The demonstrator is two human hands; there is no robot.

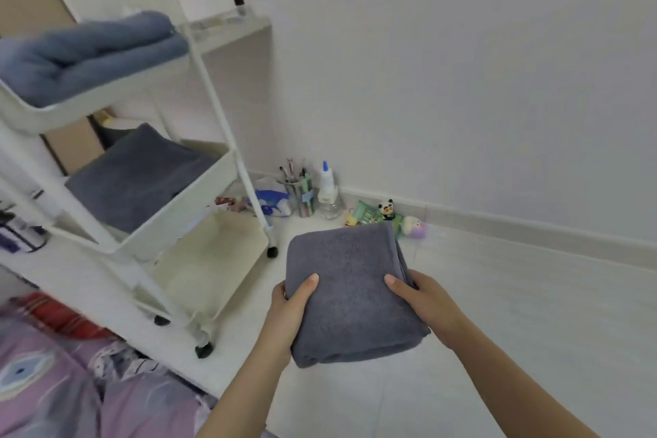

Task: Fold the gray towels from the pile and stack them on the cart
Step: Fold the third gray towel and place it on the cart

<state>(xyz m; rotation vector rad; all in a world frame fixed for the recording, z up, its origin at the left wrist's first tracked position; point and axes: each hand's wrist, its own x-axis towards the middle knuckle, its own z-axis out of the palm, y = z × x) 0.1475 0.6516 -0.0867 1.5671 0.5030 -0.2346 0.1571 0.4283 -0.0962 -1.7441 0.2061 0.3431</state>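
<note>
Both hands up: left hand (289, 302) and right hand (421, 299) grip a folded gray towel (350, 299) by its sides, thumbs on top, right of the white cart (149, 238)

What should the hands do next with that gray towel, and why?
Probably carry the folded gray towel, held between the left hand and right hand, over to the cart. The middle shelf towel lies flat with room on top, and the bottom tray looks bare.
</note>
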